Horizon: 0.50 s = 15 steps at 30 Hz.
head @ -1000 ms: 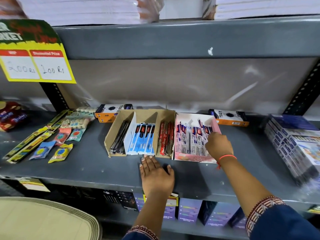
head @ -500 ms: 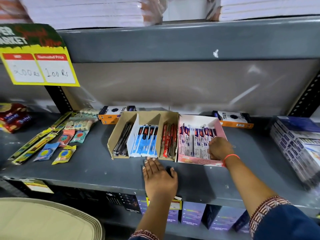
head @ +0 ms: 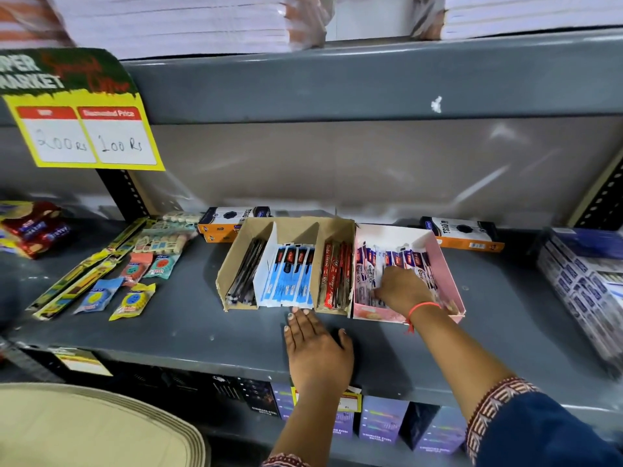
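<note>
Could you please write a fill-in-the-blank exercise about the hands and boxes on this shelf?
The right hand reaches into the box coloured ___.
The left hand lies flat on the shelf, holding ___.
The cardboard box has ___ compartments.
The blue packets lie in its ___ compartment.
Missing words: pink; nothing; three; middle.

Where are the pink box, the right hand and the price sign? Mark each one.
pink box (head: 445, 264), head view, inner face of its right wall.
right hand (head: 403, 289), head view, back of the hand.
price sign (head: 121, 143), head view, white panel reading 100 Rs.
</note>
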Available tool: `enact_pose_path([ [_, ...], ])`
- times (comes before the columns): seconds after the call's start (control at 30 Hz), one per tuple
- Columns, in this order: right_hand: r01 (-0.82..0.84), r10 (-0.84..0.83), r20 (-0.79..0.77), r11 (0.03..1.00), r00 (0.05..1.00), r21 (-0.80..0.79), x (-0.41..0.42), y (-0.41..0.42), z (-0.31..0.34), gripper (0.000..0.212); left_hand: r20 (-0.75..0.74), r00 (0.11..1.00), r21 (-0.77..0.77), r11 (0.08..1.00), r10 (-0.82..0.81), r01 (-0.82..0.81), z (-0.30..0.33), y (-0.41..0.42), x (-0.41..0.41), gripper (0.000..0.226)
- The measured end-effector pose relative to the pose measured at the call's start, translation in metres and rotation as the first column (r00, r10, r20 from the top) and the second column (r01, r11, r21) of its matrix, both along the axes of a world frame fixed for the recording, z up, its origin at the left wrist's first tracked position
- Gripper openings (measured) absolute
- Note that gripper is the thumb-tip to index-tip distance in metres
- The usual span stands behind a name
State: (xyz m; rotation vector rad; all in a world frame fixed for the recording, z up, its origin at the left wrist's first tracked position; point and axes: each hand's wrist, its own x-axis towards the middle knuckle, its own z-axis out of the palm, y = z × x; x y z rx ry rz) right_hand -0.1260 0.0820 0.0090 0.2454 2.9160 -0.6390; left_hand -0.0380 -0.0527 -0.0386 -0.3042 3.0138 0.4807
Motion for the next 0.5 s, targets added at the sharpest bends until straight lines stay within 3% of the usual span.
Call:
enact_pose_path([
  [0.17, 0.018, -0.017, 0.024, 1.0, 1.0, -0.012, -0.001, -0.005, -0.005, 0.044, -0.006, 1.0, -0.001, 1.0, -0.006, 0.006, -0.002, 0.0, -0.001, 0.09],
  [0.23, 0.033, -0.033, 0.017, 0.999, 0.999, -0.029, 0.0, -0.008, -0.002, 0.047, 0.007, 1.0, 0.007, 1.0, 0.01, -0.01, -0.004, 0.0, -0.001, 0.087],
  [0.37, 0.046, -0.047, -0.007, 0.997, 0.999, -0.062, 0.003, -0.012, 0.005, 0.05, -0.126, 0.99, 0.012, 0.998, 0.059, -0.058, -0.006, 0.001, -0.002, 0.082],
  [0.5, 0.108, -0.119, -0.053, 0.979, 0.992, -0.172, 0.003, -0.004, 0.012, 0.047, -0.082, 0.996, 0.03, 0.999, 0.024, -0.022, -0.009, 0.001, -0.003, 0.081],
])
